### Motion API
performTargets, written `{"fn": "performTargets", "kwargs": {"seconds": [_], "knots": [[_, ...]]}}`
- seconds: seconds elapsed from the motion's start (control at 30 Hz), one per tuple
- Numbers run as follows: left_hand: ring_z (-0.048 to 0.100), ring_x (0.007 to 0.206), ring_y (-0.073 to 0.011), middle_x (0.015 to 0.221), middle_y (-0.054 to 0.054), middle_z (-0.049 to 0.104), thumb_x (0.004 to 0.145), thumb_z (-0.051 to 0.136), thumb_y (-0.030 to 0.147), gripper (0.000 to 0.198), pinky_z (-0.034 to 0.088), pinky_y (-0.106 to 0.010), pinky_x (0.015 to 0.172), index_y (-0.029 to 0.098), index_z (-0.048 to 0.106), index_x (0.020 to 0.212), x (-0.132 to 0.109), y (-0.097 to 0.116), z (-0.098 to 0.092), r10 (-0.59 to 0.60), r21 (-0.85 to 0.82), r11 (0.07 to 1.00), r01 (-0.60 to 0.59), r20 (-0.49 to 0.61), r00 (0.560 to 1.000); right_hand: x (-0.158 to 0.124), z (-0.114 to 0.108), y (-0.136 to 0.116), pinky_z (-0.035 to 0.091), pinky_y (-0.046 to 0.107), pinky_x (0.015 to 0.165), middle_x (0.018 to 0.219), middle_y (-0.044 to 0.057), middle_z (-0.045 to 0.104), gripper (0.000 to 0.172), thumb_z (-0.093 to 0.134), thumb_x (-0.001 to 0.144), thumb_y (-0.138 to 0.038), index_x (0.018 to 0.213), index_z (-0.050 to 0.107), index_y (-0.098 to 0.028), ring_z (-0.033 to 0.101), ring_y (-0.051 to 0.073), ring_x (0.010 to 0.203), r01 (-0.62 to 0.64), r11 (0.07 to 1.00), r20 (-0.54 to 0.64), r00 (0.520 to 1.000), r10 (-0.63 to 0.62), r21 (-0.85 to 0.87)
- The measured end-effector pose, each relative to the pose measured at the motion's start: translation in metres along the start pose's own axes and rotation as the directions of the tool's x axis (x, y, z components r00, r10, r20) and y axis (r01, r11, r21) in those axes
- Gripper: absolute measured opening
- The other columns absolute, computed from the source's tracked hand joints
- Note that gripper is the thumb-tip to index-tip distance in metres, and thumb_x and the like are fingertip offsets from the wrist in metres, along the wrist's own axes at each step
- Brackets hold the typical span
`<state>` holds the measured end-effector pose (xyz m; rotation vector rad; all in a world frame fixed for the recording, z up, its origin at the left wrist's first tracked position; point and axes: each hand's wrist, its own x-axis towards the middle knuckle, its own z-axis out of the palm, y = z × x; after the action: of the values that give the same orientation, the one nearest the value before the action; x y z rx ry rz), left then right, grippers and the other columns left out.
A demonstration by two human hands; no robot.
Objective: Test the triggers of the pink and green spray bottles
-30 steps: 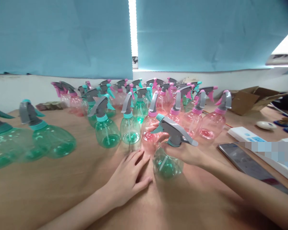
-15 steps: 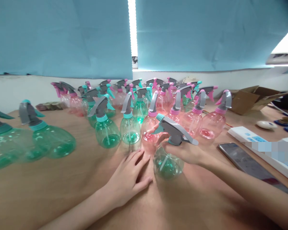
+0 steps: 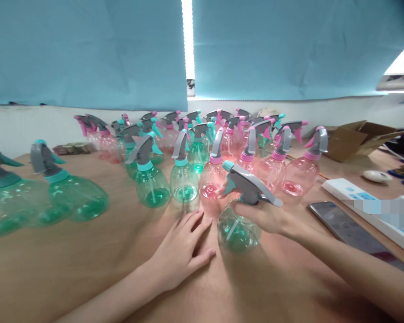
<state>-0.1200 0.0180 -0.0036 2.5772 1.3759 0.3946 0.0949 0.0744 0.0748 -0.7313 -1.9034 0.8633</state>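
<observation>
My right hand (image 3: pixel 262 216) is closed around the neck of a green spray bottle (image 3: pixel 239 233), just below its grey trigger head with a teal nozzle. The bottle stands nearly upright over the front middle of the table; whether its base touches the wood I cannot tell. To its left, my left hand (image 3: pixel 182 251) lies flat on the table with the fingers spread and nothing in it. Beyond my hands stand a clear green spray bottle (image 3: pixel 184 186) and a pink spray bottle (image 3: pixel 209 179), part of a row of several.
Several more pink and green bottles crowd the back. Two green bottles, one a tilted-looking green bottle (image 3: pixel 77 197), stand at left. At right lie a phone (image 3: pixel 336 224), a white power strip (image 3: pixel 348 190), a white mouse (image 3: pixel 377 176) and an open cardboard box (image 3: pixel 346 139).
The whole view has shifted slightly, so everything appears a little further right. My right hand still holds the green spray bottle, and my left hand stays flat on the table.
</observation>
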Motion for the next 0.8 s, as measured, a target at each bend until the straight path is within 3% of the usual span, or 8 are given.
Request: {"fn": "performTargets", "kwargs": {"seconds": [0.13,0.23,0.43,0.57,0.8], "knots": [[0.035,0.136,-0.0329,0.150,-0.015,0.038,0.093,0.052,0.048,0.056,0.036,-0.052,0.108,0.021,0.042,0.142,-0.001,0.001,-0.001,0.005,0.000,1.000,-0.005,-0.002,1.000,-0.002,0.002,0.009,0.060,0.035,0.074,0.111,0.004,0.066,0.046,0.050,0.065,-0.009,0.107,0.059,-0.025,0.070,0.020,0.087,-0.026,0.998,0.014,1.000,0.025,0.057],[0.035,0.136,-0.0333,0.149,-0.015,0.038,0.093,0.052,0.047,0.057,0.036,-0.052,0.108,0.019,0.042,0.142,-0.001,0.001,-0.001,0.006,-0.009,1.000,-0.006,-0.004,1.000,-0.003,0.004,0.015,0.060,0.037,0.080,0.115,0.005,0.067,0.051,0.051,0.066,-0.008,0.113,0.059,-0.025,0.070,0.021,0.095,-0.025,0.999,-0.011,1.000,0.026,0.041],[0.036,0.136,-0.0338,0.150,-0.014,0.038,0.093,0.052,0.046,0.056,0.037,-0.053,0.107,0.022,0.041,0.142,-0.001,0.000,0.000,0.010,-0.013,1.000,-0.010,-0.016,1.000,-0.001,0.005,0.010,0.061,0.038,0.086,0.124,0.004,0.064,0.051,0.051,0.068,-0.009,0.115,0.058,-0.026,0.068,0.021,0.104,-0.016,0.996,0.007,1.000,0.015,0.093],[0.035,0.136,-0.0335,0.150,-0.015,0.038,0.093,0.052,0.047,0.057,0.036,-0.052,0.108,0.021,0.041,0.143,0.000,0.000,0.000,0.006,-0.003,1.000,-0.006,-0.010,1.000,-0.001,0.005,0.007,0.061,0.037,0.087,0.126,0.005,0.063,0.048,0.051,0.069,-0.010,0.115,0.057,-0.024,0.070,0.019,0.097,-0.016,0.994,0.010,1.000,0.015,0.112],[0.036,0.135,-0.0334,0.149,-0.013,0.039,0.093,0.052,0.046,0.056,0.037,-0.053,0.107,0.023,0.041,0.143,0.000,0.000,-0.001,0.007,-0.012,1.000,-0.008,-0.009,1.000,0.000,0.006,0.006,0.062,0.038,0.084,0.123,0.004,0.064,0.046,0.053,0.070,-0.011,0.114,0.056,-0.026,0.069,0.021,0.101,-0.008,0.995,-0.003,1.000,0.008,0.100]]}}
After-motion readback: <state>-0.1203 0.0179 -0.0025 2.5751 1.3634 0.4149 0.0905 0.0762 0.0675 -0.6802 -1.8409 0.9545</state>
